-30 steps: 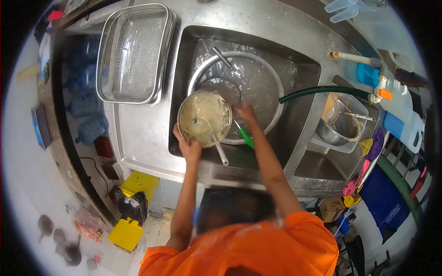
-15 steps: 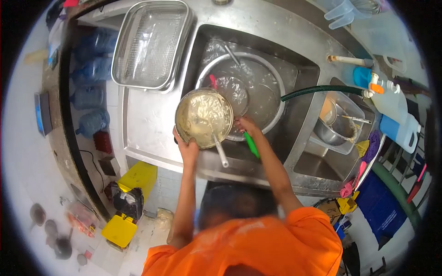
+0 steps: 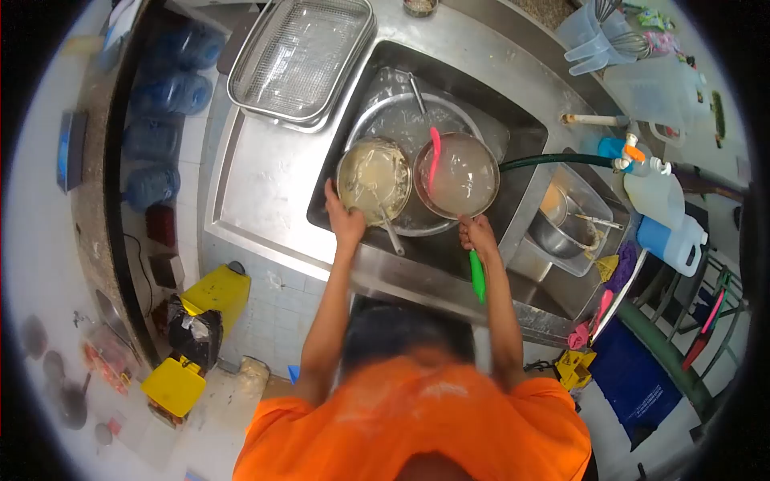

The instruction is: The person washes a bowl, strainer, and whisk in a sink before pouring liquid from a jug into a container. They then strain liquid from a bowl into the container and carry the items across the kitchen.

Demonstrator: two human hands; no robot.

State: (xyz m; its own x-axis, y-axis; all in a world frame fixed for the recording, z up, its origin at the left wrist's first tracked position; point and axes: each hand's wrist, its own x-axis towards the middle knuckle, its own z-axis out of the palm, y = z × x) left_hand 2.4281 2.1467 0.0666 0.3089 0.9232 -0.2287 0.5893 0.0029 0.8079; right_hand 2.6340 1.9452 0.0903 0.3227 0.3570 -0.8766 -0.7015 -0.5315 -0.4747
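My left hand (image 3: 346, 224) is closed on the rim of a round metal bowl (image 3: 357, 184) smeared with pale batter-like residue. A utensil with a metal handle (image 3: 391, 234) leans inside it. In my right hand (image 3: 477, 234) is a round pan with a green handle (image 3: 478, 276), gripped near the pan's edge. Cloudy water (image 3: 465, 180) fills the pan, and a pink utensil (image 3: 435, 164) lies across its left side. Both vessels are held over a large metal basin (image 3: 461, 112) of murky water in the sink.
A dark green hose (image 3: 553, 159) runs into the basin from the right. Wire-mesh trays (image 3: 293, 64) lie on the left drainboard. A plastic tub (image 3: 573, 260) with dirty bowls sits over the smaller right sink. Jugs (image 3: 674, 240) stand farther right.
The pan has come up out of the basin and moved right, now carrying cloudy water and the pink utensil. The bowl remains in my left hand. The camera view has shifted.
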